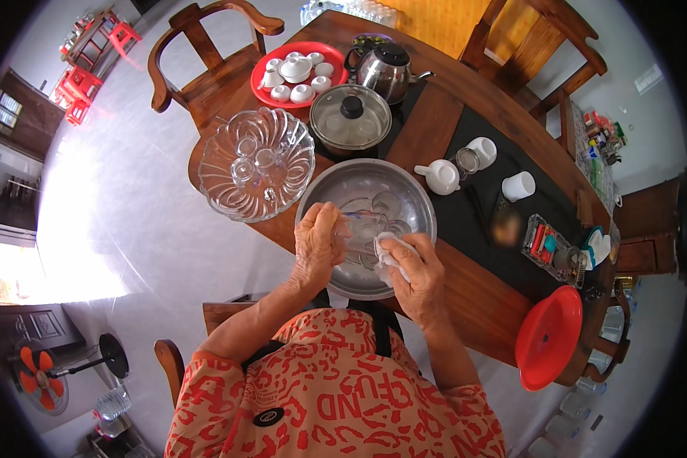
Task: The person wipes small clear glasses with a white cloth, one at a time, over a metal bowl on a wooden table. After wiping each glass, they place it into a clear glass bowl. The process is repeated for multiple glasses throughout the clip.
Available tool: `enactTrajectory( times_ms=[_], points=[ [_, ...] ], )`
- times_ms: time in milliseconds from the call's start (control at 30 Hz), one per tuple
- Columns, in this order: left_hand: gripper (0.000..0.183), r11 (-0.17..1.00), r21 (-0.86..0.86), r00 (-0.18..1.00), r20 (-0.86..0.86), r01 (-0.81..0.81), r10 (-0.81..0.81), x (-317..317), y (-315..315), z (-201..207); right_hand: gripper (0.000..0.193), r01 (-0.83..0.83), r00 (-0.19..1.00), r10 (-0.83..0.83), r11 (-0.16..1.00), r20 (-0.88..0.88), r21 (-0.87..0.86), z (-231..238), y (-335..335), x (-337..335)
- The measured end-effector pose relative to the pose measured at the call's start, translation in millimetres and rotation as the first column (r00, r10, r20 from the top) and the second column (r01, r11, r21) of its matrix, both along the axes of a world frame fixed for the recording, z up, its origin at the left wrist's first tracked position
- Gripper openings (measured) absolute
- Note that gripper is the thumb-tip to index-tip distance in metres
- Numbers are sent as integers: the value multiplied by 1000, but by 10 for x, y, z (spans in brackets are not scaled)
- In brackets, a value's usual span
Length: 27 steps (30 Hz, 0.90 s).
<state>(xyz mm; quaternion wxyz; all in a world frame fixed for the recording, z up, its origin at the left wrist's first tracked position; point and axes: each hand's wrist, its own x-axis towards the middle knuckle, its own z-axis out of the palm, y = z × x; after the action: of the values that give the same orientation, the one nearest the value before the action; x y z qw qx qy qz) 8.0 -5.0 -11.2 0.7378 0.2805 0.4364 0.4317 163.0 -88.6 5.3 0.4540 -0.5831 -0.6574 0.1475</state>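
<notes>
Over a steel basin [426, 202], my left hand [317, 243] is closed around one end of a clear drinking glass [360, 227]. My right hand [417, 276] grips a crumpled white cloth [387, 263] at the glass's other end; whether part of it is inside the glass I cannot tell. More clear glassware [387, 203] lies in the basin beneath my hands, partly hidden by them. To the left of the basin stands a fluted glass bowl [225, 172] with several small glasses in it.
Behind the basin are a lidded pot [330, 126], a steel kettle [382, 76] and a red tray [261, 70] of white teaware. On the right lie a white teapot [441, 177], white cups [518, 186], a glass tray [542, 263] of small items and a red basin [549, 336].
</notes>
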Motion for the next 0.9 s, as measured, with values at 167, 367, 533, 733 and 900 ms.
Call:
enactTrajectory(
  times_ms=[167,367,533,733,900],
  points=[
    [26,993,114,995,-85,-37,47,37,7,-69,31,-20,957,22,1000,-291,9,85,46,-128],
    [28,994,43,993,-46,-103,105,72,-6,43,30,41,977,-32,999,-209,35,165,117,-179],
    [22,996,66,998,-1,-62,63,5,13,25,41,29,995,-24,999,-100,44,51,-22,-144],
    [22,994,108,999,-39,-1,5,6,-35,-18,35,-48,971,44,999,-237,-11,103,-45,-83],
    [25,990,129,994,-77,-62,72,61,-56,79,31,-59,924,52,998,-378,-8,156,34,-120]
  ],
)
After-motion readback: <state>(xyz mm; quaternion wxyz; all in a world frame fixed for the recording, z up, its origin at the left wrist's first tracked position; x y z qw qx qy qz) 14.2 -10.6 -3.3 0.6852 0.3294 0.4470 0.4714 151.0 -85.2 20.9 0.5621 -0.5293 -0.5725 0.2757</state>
